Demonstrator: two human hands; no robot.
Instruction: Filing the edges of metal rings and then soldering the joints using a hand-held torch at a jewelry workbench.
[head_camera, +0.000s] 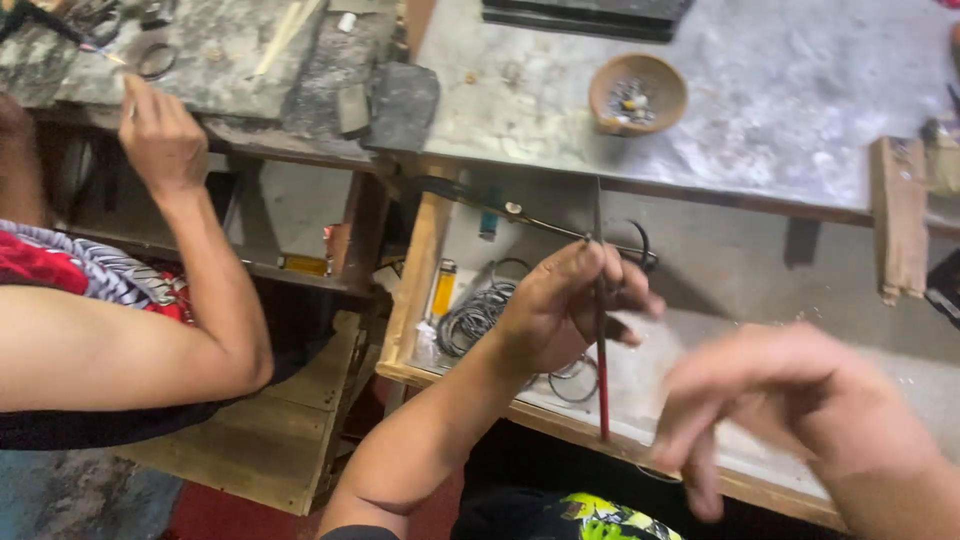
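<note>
My left hand is closed around a thin metal rod with a red lower part, held upright over an open wooden drawer. Beside it, my right hand is blurred, fingers hanging down and apart, with nothing seen in it. Coils of grey wire rings lie in the drawer just left of my left hand. A long dark metal tool lies across the drawer behind the rod.
A wooden bowl of small metal bits sits on the grey worktop. A yellow lighter lies in the drawer. A wooden block hangs at the right edge. Another person's hand works at the left bench.
</note>
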